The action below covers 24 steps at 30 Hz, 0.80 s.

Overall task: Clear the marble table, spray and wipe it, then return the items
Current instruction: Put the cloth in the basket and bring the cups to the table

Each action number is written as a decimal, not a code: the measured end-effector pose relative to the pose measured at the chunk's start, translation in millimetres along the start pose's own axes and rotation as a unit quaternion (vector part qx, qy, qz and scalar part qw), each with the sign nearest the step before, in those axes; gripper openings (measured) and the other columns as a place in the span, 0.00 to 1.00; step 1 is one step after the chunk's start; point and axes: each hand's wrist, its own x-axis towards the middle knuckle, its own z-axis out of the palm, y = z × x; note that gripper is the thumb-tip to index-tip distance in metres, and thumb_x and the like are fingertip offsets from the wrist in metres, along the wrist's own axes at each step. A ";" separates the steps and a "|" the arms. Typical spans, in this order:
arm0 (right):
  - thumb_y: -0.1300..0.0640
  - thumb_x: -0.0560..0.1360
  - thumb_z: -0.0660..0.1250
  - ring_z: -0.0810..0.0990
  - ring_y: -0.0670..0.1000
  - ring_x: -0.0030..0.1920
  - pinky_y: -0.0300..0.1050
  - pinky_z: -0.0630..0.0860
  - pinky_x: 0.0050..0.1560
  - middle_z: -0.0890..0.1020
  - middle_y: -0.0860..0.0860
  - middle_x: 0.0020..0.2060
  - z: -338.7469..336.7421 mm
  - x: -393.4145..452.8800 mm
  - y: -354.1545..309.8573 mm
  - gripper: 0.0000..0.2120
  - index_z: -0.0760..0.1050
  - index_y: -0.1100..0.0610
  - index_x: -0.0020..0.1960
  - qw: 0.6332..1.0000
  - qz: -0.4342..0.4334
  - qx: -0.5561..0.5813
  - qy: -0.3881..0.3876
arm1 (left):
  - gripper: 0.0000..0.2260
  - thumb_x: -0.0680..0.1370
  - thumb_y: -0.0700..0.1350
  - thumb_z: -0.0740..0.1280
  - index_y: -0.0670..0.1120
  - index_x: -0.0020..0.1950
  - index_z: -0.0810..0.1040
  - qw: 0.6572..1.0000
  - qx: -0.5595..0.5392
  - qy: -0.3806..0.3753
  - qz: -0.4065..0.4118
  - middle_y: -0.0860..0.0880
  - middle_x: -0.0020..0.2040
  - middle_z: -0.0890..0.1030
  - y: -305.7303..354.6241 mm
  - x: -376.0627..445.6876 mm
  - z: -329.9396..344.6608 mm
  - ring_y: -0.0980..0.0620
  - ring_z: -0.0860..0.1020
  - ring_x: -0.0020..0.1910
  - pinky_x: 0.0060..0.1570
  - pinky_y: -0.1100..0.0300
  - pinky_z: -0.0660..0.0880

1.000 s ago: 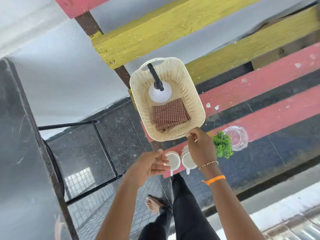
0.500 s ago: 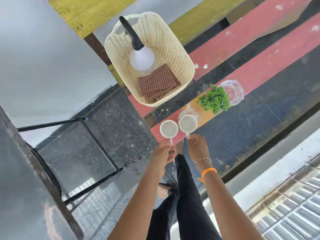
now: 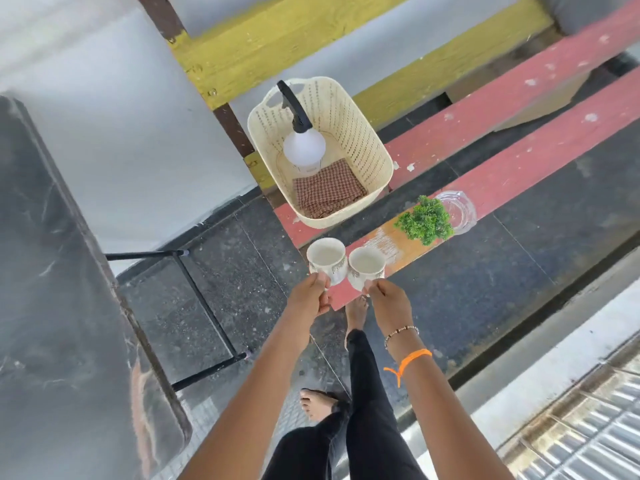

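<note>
Two white cups are lifted just above the near end of the red bench plank [image 3: 540, 168]. My left hand [image 3: 310, 296] pinches the handle of the left cup [image 3: 325, 258]. My right hand [image 3: 388, 299] pinches the handle of the right cup [image 3: 366, 266]. A small green plant [image 3: 426, 221] and a clear glass ashtray [image 3: 459, 211] sit on the plank behind them. The cream basket [image 3: 360, 133] holds a white spray bottle [image 3: 304, 147] and a checked cloth [image 3: 329, 190]. The dark marble table [image 3: 52, 289] fills the left edge.
A black metal table frame [image 3: 204, 306] stands on the dark speckled floor to the left of my legs. Yellow and red bench planks run diagonally behind the basket. A pale wall is at the upper left, and a ribbed metal grate [image 3: 588, 431] lies at the lower right.
Both hands came down to the cup handles, took hold of them, and now hold the two cups raised off the plank. The view shifted as my head moved.
</note>
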 end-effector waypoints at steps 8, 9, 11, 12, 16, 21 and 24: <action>0.59 0.77 0.61 0.62 0.46 0.28 0.41 0.59 0.31 0.65 0.45 0.24 26.5 -99.8 -73.4 0.19 0.66 0.52 0.28 0.984 -0.170 0.020 -0.048 | 0.12 0.81 0.45 0.56 0.47 0.38 0.72 0.989 -0.056 0.057 0.121 0.51 0.26 0.67 19.1 -113.8 -96.2 0.56 0.73 0.31 0.38 0.66 0.73; 0.59 0.77 0.61 0.63 0.45 0.28 0.37 0.59 0.30 0.66 0.45 0.24 33.3 -112.1 -83.0 0.17 0.69 0.56 0.29 0.978 -0.199 0.013 -0.062 | 0.12 0.81 0.45 0.56 0.46 0.39 0.72 0.985 -0.066 0.066 0.145 0.51 0.27 0.67 16.3 -131.0 -110.3 0.56 0.72 0.31 0.38 0.67 0.73; 0.59 0.77 0.62 0.65 0.44 0.27 0.33 0.62 0.29 0.68 0.45 0.24 48.3 -137.4 -101.6 0.13 0.73 0.63 0.35 0.962 -0.259 -0.004 -0.088 | 0.13 0.81 0.46 0.57 0.46 0.38 0.72 0.973 -0.093 0.097 0.190 0.50 0.28 0.66 8.2 -160.9 -136.5 0.55 0.71 0.32 0.40 0.65 0.71; 0.60 0.77 0.62 0.65 0.43 0.27 0.32 0.63 0.29 0.68 0.45 0.24 59.2 -152.9 -111.7 0.13 0.74 0.64 0.36 0.953 -0.285 -0.011 -0.105 | 0.13 0.81 0.45 0.57 0.46 0.36 0.71 0.963 -0.116 0.120 0.209 0.50 0.27 0.65 3.0 -176.2 -151.8 0.54 0.70 0.32 0.39 0.66 0.70; 0.60 0.77 0.61 0.69 0.45 0.30 0.33 0.63 0.32 0.72 0.46 0.27 98.5 -203.1 -134.0 0.12 0.73 0.58 0.35 0.927 -0.333 -0.026 -0.172 | 0.16 0.81 0.40 0.56 0.44 0.33 0.69 0.934 -0.190 0.181 0.241 0.52 0.22 0.64 -16.1 -220.2 -197.1 0.54 0.65 0.27 0.32 0.68 0.68; 0.61 0.76 0.63 0.67 0.48 0.31 0.43 0.64 0.35 0.70 0.47 0.26 162.8 -265.0 -142.8 0.14 0.72 0.53 0.32 0.890 -0.374 -0.050 -0.255 | 0.16 0.80 0.40 0.57 0.46 0.32 0.68 0.896 -0.243 0.282 0.244 0.49 0.25 0.64 -68.2 -270.3 -261.9 0.54 0.68 0.28 0.40 0.60 0.68; 0.60 0.76 0.63 0.64 0.49 0.29 0.44 0.62 0.35 0.68 0.47 0.25 202.8 -301.5 -145.3 0.15 0.73 0.52 0.31 0.861 -0.395 -0.057 -0.314 | 0.16 0.80 0.39 0.57 0.46 0.31 0.68 0.870 -0.267 0.337 0.241 0.51 0.23 0.64 -101.8 -294.8 -298.2 0.55 0.67 0.26 0.33 0.64 0.67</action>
